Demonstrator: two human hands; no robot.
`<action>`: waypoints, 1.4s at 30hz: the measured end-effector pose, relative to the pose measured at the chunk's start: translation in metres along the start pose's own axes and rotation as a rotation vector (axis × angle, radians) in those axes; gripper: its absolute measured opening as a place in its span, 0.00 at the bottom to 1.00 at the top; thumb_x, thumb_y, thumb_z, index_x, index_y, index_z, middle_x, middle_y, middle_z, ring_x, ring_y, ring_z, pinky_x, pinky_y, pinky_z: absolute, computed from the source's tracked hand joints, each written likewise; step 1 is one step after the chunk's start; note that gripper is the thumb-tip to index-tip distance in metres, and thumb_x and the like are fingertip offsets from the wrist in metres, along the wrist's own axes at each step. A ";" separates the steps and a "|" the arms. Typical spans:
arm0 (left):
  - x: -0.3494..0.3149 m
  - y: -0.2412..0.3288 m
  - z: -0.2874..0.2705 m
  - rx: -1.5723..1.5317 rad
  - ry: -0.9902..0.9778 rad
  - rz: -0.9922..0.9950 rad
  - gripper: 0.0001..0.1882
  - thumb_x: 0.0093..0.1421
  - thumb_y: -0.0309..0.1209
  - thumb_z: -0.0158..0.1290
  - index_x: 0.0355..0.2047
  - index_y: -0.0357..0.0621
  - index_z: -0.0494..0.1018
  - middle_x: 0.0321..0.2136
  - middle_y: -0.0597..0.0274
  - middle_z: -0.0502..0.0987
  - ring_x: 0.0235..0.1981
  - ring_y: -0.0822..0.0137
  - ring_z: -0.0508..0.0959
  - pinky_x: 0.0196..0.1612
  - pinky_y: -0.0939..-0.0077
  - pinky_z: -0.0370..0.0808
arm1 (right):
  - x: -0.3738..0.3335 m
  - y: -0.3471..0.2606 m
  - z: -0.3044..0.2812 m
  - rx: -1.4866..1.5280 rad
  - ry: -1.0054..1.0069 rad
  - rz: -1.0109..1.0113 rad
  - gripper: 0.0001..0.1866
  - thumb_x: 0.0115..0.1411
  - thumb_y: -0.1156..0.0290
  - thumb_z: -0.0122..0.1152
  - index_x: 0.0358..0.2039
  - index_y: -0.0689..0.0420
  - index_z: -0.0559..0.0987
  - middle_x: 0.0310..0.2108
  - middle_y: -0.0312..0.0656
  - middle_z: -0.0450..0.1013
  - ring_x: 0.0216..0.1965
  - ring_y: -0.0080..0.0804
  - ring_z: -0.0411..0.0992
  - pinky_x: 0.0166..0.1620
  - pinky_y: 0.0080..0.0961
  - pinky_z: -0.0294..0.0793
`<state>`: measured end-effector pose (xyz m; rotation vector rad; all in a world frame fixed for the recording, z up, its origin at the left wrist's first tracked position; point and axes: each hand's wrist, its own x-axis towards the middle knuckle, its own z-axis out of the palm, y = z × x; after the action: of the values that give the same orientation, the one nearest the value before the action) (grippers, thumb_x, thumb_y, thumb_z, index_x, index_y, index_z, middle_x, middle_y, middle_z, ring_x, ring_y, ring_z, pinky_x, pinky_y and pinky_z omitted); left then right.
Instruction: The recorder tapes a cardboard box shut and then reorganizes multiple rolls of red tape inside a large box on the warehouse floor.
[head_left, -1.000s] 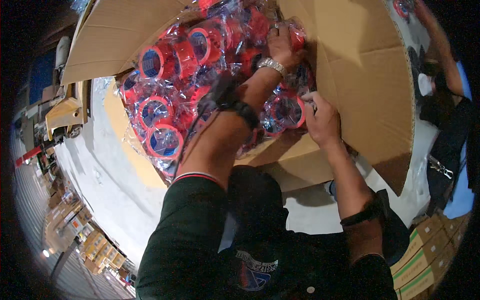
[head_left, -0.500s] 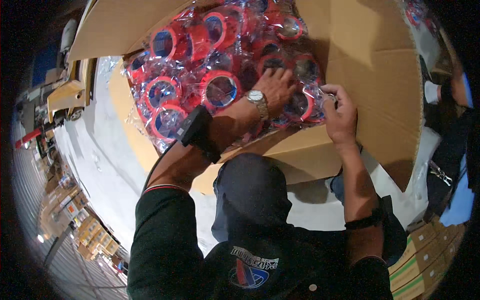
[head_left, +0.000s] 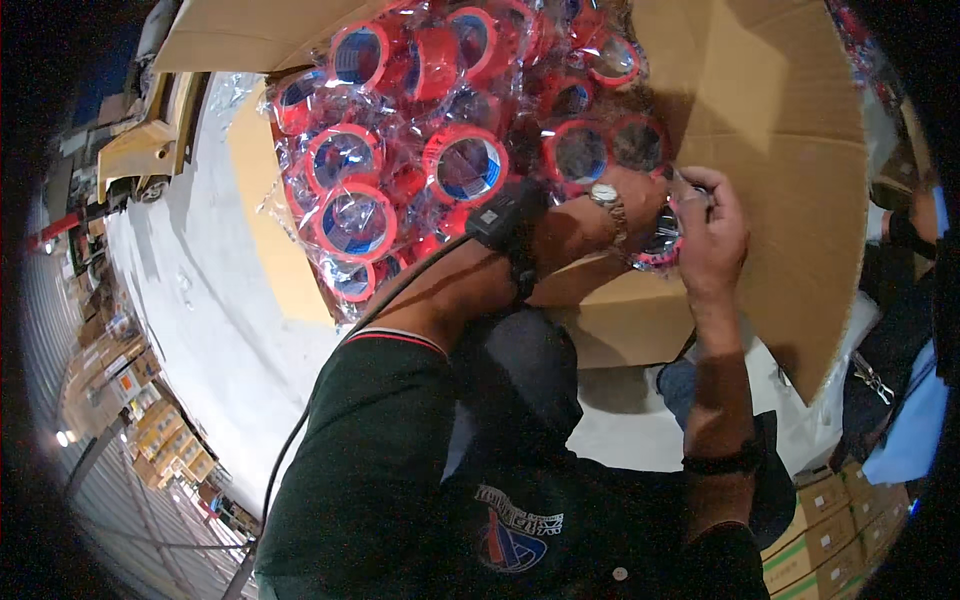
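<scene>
Both of my hands meet at the near right corner of an open cardboard box (head_left: pixel 640 325) filled with red rolls of tape with blue inner cores. My right hand (head_left: pixel 714 235) is closed, thumb and fingers pinching the clear plastic wrap of a tape roll (head_left: pixel 660 255) by the box's near wall. My left hand (head_left: pixel 640 192), with a wristwatch above it, reaches across to the same roll; its fingertips are partly hidden at my right hand. Several other wrapped tape rolls (head_left: pixel 466 131) lie in the box, left of and beyond my hands.
A tall cardboard flap (head_left: pixel 780 200) stands on the right, another flap (head_left: pixel 260 35) at the far left. A yellow pallet truck (head_left: pixel 135 160) is on the pale floor at left. Stacked cartons (head_left: pixel 825 520) sit at lower right, and another person (head_left: pixel 910 330) is at the right edge.
My left hand has moved right, off the tape rolls in the middle, to join my right hand. The box and its rolls appear shifted slightly right in view.
</scene>
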<state>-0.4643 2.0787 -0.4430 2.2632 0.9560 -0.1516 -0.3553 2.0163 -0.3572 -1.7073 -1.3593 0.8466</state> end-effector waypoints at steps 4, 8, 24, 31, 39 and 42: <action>-0.018 -0.031 -0.027 -0.243 0.170 0.085 0.21 0.48 0.37 0.58 0.42 0.44 0.73 0.36 0.46 0.78 0.39 0.46 0.78 0.43 0.54 0.75 | 0.000 0.013 0.009 -0.280 -0.145 0.171 0.11 0.59 0.72 0.52 0.42 0.57 0.74 0.36 0.54 0.75 0.39 0.50 0.75 0.41 0.38 0.72; -0.014 -0.088 -0.033 0.074 0.101 -0.261 0.10 0.52 0.33 0.53 0.33 0.43 0.77 0.31 0.45 0.79 0.34 0.48 0.80 0.37 0.55 0.77 | -0.014 0.053 0.022 -0.489 -0.238 0.197 0.10 0.57 0.71 0.52 0.40 0.58 0.74 0.36 0.56 0.75 0.40 0.55 0.73 0.43 0.43 0.71; 0.009 -0.064 -0.027 -0.264 0.409 -0.313 0.20 0.56 0.40 0.52 0.46 0.43 0.67 0.32 0.42 0.78 0.36 0.42 0.77 0.40 0.50 0.74 | 0.025 0.026 0.044 -0.456 -0.151 0.019 0.09 0.58 0.70 0.50 0.38 0.58 0.74 0.33 0.55 0.75 0.37 0.55 0.75 0.40 0.49 0.72; 0.028 -0.055 0.006 -0.345 0.521 -0.165 0.16 0.59 0.42 0.51 0.41 0.43 0.70 0.38 0.43 0.76 0.38 0.42 0.75 0.40 0.49 0.72 | 0.043 0.061 0.044 -0.760 -0.262 0.143 0.08 0.56 0.72 0.51 0.35 0.58 0.75 0.31 0.56 0.75 0.35 0.57 0.74 0.39 0.51 0.70; 0.094 -0.109 0.057 -0.664 0.731 0.009 0.16 0.55 0.38 0.55 0.40 0.42 0.76 0.40 0.44 0.77 0.43 0.44 0.75 0.45 0.56 0.72 | 0.001 0.053 0.014 -0.296 -0.098 0.066 0.09 0.60 0.69 0.49 0.39 0.56 0.73 0.32 0.54 0.75 0.34 0.57 0.74 0.37 0.48 0.72; 0.107 -0.102 0.002 -0.379 0.518 -0.268 0.20 0.57 0.31 0.52 0.50 0.43 0.72 0.46 0.48 0.76 0.46 0.47 0.75 0.50 0.60 0.71 | 0.005 0.060 0.008 -0.284 -0.069 0.027 0.09 0.59 0.70 0.50 0.39 0.56 0.73 0.33 0.53 0.75 0.34 0.57 0.74 0.37 0.47 0.72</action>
<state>-0.4548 2.1931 -0.5362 1.8430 1.4174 0.4857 -0.3336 2.0147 -0.4136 -1.9296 -1.5662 0.7614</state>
